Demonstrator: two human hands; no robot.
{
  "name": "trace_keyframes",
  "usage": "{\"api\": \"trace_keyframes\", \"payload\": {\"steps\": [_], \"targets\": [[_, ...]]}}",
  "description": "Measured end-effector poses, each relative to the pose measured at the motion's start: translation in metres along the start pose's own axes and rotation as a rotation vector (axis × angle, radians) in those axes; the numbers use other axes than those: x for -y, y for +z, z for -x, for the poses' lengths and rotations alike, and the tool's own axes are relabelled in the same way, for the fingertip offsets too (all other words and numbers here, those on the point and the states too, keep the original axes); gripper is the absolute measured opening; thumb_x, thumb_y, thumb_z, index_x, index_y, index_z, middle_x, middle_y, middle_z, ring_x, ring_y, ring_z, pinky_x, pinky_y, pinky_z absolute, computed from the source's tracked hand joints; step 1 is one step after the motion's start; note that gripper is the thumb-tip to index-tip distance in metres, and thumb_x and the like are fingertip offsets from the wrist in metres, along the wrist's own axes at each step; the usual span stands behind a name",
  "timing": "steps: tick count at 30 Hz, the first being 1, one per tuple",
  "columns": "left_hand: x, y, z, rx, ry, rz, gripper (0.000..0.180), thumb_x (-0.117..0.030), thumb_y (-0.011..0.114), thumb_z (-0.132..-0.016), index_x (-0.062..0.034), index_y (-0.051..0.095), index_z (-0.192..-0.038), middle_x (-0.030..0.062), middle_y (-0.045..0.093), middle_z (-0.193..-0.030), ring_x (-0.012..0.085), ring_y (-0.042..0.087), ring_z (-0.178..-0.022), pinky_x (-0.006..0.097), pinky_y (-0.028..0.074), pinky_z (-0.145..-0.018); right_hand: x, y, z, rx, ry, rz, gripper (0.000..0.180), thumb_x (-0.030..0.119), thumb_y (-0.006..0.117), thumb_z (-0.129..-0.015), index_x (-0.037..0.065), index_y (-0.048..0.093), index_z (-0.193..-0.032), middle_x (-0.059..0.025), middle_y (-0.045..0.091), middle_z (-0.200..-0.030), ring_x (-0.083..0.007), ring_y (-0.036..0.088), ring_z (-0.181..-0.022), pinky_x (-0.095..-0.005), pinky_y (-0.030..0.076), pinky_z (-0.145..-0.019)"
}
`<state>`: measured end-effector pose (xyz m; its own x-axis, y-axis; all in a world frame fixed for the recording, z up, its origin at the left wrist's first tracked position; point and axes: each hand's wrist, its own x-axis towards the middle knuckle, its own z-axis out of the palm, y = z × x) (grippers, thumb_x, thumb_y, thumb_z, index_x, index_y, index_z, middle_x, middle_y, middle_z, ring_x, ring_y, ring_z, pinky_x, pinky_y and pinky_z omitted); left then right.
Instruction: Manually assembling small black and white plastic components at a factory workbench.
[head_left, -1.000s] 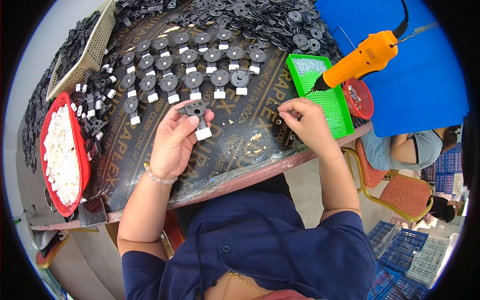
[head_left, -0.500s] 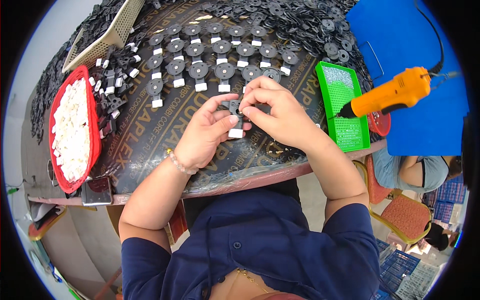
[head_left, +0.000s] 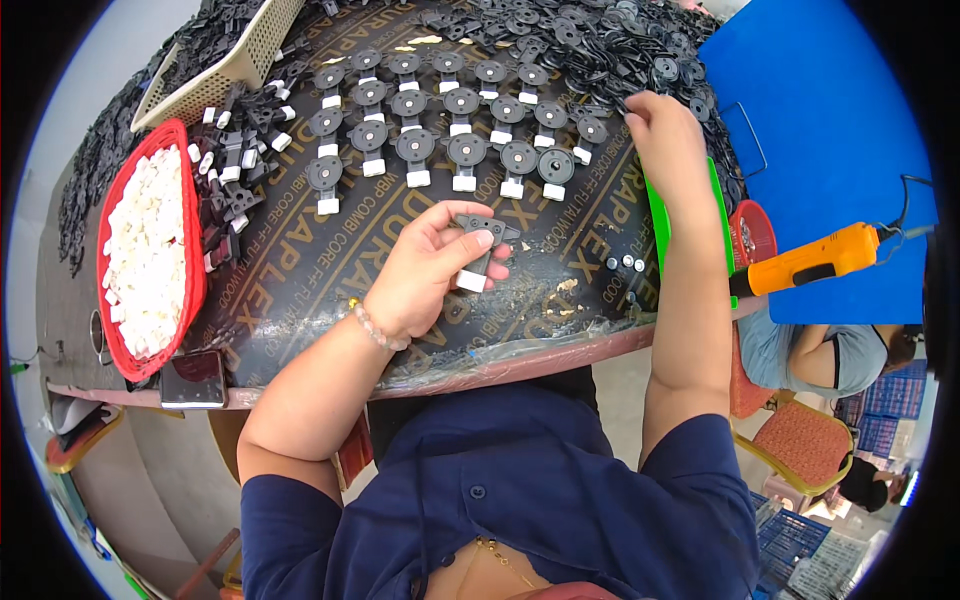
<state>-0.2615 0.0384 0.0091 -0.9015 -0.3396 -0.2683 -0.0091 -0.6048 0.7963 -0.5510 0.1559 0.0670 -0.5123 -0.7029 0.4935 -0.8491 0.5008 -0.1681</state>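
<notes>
My left hand [head_left: 425,265] grips a black plastic bracket [head_left: 478,250] with a white end piece, thumb pressed on its upper face, above the near part of the table. Out at the far right, my right hand [head_left: 668,140] is at the edge of a heap of black plastic discs [head_left: 600,55]. Its fingers are bent toward the thumb; whatever lies between them is hidden. Rows of assembled pieces [head_left: 466,150], each a black disc on a white-ended bracket, stretch across the table beyond my left hand.
A red basket of white pieces [head_left: 148,260] stands at left beside loose brackets [head_left: 240,150] and a beige crate [head_left: 215,70]. A phone [head_left: 194,380] lies at the near edge. Right, an orange electric screwdriver [head_left: 815,262] is by a green tray [head_left: 722,215], partly behind my forearm, and a red bowl [head_left: 752,232].
My right hand has left the bracket and moved far right to the disc heap. My left hand still holds the bracket. The orange screwdriver sits lower in the picture, its tip farther right.
</notes>
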Motion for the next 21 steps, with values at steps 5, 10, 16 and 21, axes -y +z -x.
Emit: {"api": "trace_keyframes", "payload": {"steps": [5,10,16,21], "targets": [[0.001,-0.007,-0.005,0.002,0.031,-0.009,0.03,-0.01,0.064,-0.098,-0.0037,0.056,-0.126,0.0144,0.07,-0.103,0.0196,0.071,-0.083,0.03,0.059,-0.071,-0.025,0.065,-0.063,0.319,-0.02,0.071,0.024,0.005,0.068,-0.083,0.001,0.072,-0.106,-0.0165,0.075,-0.095,-0.0316,0.072,-0.096,-0.0392,0.055,-0.085],[-0.005,-0.011,-0.003,-0.032,0.086,-0.003,0.031,-0.008,0.063,-0.098,-0.0034,0.056,-0.127,0.0156,0.07,-0.101,0.018,0.07,-0.079,0.03,0.057,-0.072,-0.039,0.087,-0.094,0.663,-0.174,0.146,0.036,-0.001,0.078,-0.07,0.004,0.072,-0.105,-0.0143,0.074,-0.094,-0.0302,0.071,-0.09,-0.0384,0.056,-0.082],[-0.003,-0.009,-0.001,-0.046,0.087,0.014,0.031,-0.008,0.063,-0.097,-0.0037,0.056,-0.127,0.0152,0.07,-0.102,0.0186,0.07,-0.082,0.028,0.057,-0.07,-0.072,0.077,-0.114,0.356,-0.005,-0.145,0.041,0.013,0.082,-0.072,-0.001,0.069,-0.109,-0.0107,0.073,-0.09,-0.0206,0.07,-0.078,-0.0346,0.056,-0.073],[-0.003,-0.007,-0.004,-0.023,0.092,0.033,0.031,-0.008,0.063,-0.098,-0.0044,0.056,-0.128,0.015,0.07,-0.102,0.0188,0.07,-0.082,0.028,0.057,-0.071,-0.125,0.075,-0.137,-0.174,0.157,-0.087,0.041,0.018,0.079,-0.081,0.005,0.07,-0.119,-0.0109,0.075,-0.095,-0.019,0.07,-0.072,-0.0333,0.056,-0.067]]}}
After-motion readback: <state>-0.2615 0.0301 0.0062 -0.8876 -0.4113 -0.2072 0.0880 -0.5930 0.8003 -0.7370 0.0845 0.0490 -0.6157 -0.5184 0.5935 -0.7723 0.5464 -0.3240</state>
